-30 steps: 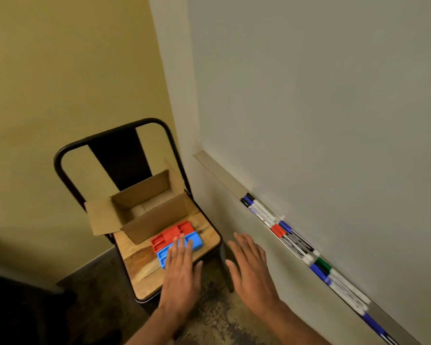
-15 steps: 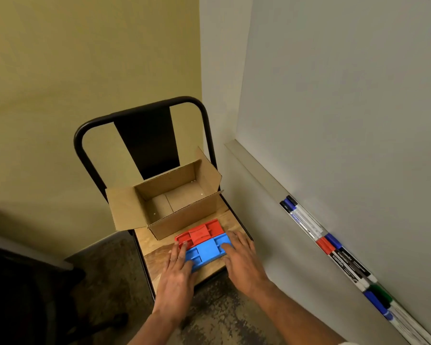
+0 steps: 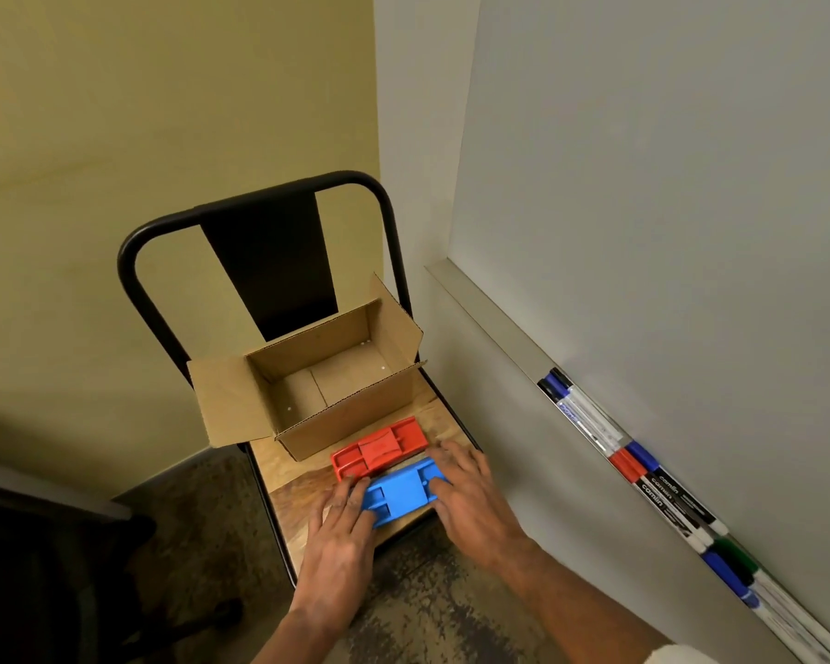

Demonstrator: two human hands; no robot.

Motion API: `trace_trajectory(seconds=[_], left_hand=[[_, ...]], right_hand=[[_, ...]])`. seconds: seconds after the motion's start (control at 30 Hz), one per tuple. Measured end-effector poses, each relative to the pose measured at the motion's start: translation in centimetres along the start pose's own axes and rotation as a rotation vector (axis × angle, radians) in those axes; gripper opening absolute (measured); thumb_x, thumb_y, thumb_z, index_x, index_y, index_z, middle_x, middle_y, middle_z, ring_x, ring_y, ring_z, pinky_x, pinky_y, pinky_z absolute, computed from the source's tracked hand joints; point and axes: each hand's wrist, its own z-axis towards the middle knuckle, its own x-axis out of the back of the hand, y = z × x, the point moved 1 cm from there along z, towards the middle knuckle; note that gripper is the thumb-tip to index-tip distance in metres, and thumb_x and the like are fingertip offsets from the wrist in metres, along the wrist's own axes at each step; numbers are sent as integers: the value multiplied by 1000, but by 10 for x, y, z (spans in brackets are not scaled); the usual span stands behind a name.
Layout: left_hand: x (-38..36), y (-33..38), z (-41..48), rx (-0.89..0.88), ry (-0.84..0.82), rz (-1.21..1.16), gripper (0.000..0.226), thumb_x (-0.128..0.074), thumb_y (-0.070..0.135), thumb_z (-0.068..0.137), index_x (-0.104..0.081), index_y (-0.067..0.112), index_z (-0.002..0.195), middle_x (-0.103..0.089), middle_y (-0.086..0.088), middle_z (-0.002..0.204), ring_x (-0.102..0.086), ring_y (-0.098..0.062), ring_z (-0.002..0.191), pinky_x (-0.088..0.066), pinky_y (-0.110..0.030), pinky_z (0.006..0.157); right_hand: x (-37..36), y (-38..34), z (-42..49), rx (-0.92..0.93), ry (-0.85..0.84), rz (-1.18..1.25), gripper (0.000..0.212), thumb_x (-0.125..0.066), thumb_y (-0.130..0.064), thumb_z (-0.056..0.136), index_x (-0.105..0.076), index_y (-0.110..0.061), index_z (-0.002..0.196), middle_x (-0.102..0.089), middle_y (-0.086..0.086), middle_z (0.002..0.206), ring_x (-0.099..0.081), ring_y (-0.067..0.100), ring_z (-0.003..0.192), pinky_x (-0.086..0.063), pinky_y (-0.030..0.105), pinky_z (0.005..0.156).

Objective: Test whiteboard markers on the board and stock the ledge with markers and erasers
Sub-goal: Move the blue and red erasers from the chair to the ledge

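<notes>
A blue eraser (image 3: 401, 491) lies at the front of the wooden chair seat (image 3: 294, 477), with a red eraser (image 3: 379, 448) just behind it. My left hand (image 3: 341, 539) touches the blue eraser's left end with nearly straight fingers. My right hand (image 3: 470, 500) lies over its right end, fingers reaching toward the red one. Several markers (image 3: 643, 476) with blue, red, black and green caps lie in a row on the ledge (image 3: 489, 318) under the whiteboard (image 3: 667, 184).
An open, empty cardboard box (image 3: 336, 414) sits at the back of the seat of the black metal chair (image 3: 269, 266), which stands in the corner against a yellow wall. The floor below is mottled carpet. The ledge's left part is bare.
My view has swung left toward the chair. Both hands moved forward from in front of the seat onto the two ends of the blue eraser, which now sits a little apart from the red one.
</notes>
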Motion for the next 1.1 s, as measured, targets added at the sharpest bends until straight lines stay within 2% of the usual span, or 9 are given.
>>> trace_trajectory(seconds=[0.13,0.23,0.37,0.5,0.6,0.7,0.77,0.9,1.1], left_hand=[[9,5,4,-9,-29,-76,21,-79,15,83,-73,20,103,-64,-10,137,-57,-27,131,-41,-54,111],[19,23,5,-93,25,-161,17,-59,32,96,-72,24,104,-60,-5,142,-54,-23,135,-42,-49,109],[38,70,10,-206,30,-295,58,-19,57,104,-67,25,101,-58,-5,144,-54,-23,134,-45,-49,108],[54,142,11,-393,34,-455,28,-50,38,97,-66,15,93,-55,-11,147,-46,-20,140,-37,-32,112],[63,210,-4,-491,-17,-500,26,-51,39,95,-65,17,94,-52,-6,149,-41,-14,144,-31,-23,115],[66,282,-30,-562,-75,-523,36,-43,51,101,-64,21,100,-52,-3,149,-48,-14,137,-37,-25,115],[64,329,-50,-597,-96,-527,19,-61,39,96,-61,24,108,-52,0,148,-53,-14,128,-47,-34,109],[63,424,-86,-675,-221,-529,62,-80,18,84,-45,36,131,-52,8,144,-53,-4,120,-45,-23,106],[44,540,-130,-833,-330,-503,50,-72,25,92,-48,32,135,-44,15,149,-42,5,127,-29,-7,111]], right_hand=[[15,4,-15,-1,60,10,21,-67,-27,89,-72,-17,107,-52,8,146,-40,28,138,-39,50,111],[33,15,-44,-36,102,7,24,-65,-28,91,-70,-16,111,-54,8,142,-44,28,134,-43,45,108],[57,37,-104,-127,157,36,26,-59,-29,94,-66,-17,116,-49,4,145,-41,25,135,-42,40,108],[90,57,-188,-252,286,13,16,-68,-28,89,-64,-20,102,-54,4,140,-42,23,128,-50,38,98],[109,74,-265,-361,384,-27,15,-73,-31,86,-64,-23,95,-57,2,138,-41,23,126,-51,38,97],[125,89,-349,-453,453,-50,14,-71,-34,88,-63,-23,93,-56,1,138,-43,23,127,-50,39,97],[135,97,-406,-507,505,-53,14,-72,-32,87,-63,-23,93,-56,0,137,-44,23,125,-50,38,96],[141,116,-513,-621,544,-69,14,-72,-31,87,-62,-23,93,-57,0,136,-43,21,125,-50,37,98],[135,138,-635,-819,588,-73,13,-72,-29,88,-62,-22,92,-56,-1,136,-42,19,125,-50,37,98]])
